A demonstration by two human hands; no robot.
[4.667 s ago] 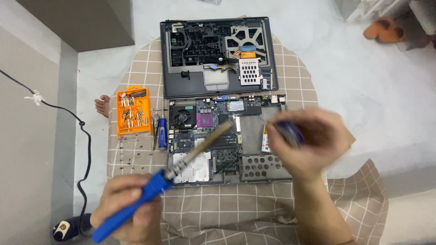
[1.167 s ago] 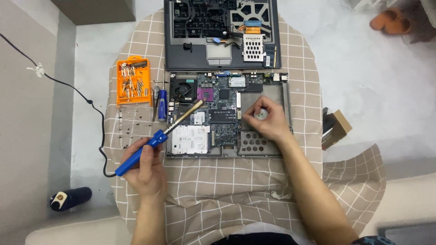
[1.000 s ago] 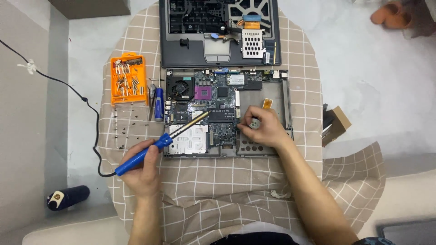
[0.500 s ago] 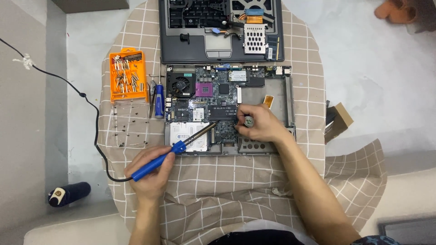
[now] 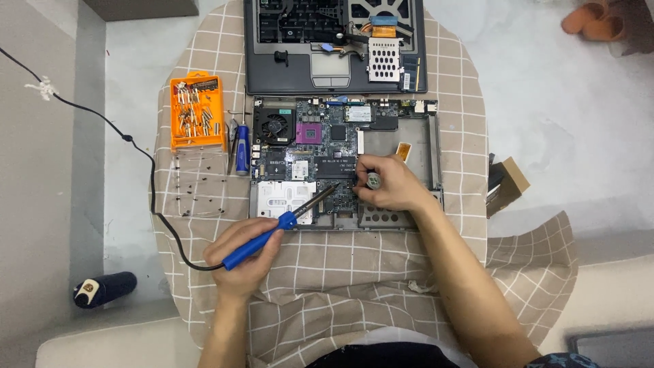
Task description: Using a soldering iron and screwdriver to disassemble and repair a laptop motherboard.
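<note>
On the cloth-covered table (image 5: 381, 272), the opened laptop base (image 5: 340, 163) lies at centre; the left hand (image 5: 238, 262), fingers wrapped around the blue soldering iron (image 5: 272, 228), angles its tip onto the board, where the right hand (image 5: 388, 187) pinches a small solder spool (image 5: 373, 180) close by, feeding the joint.

Left hand (image 5: 242, 255) lowered from mid-air onto the worktop edge, blue-handled soldering iron (image 5: 276, 226) now angled up-right, tip brought onto the laptop motherboard (image 5: 317, 163) just left of the right hand (image 5: 388, 185), right hand dropped from raised position onto the board, small round part pinched in its grip
</note>
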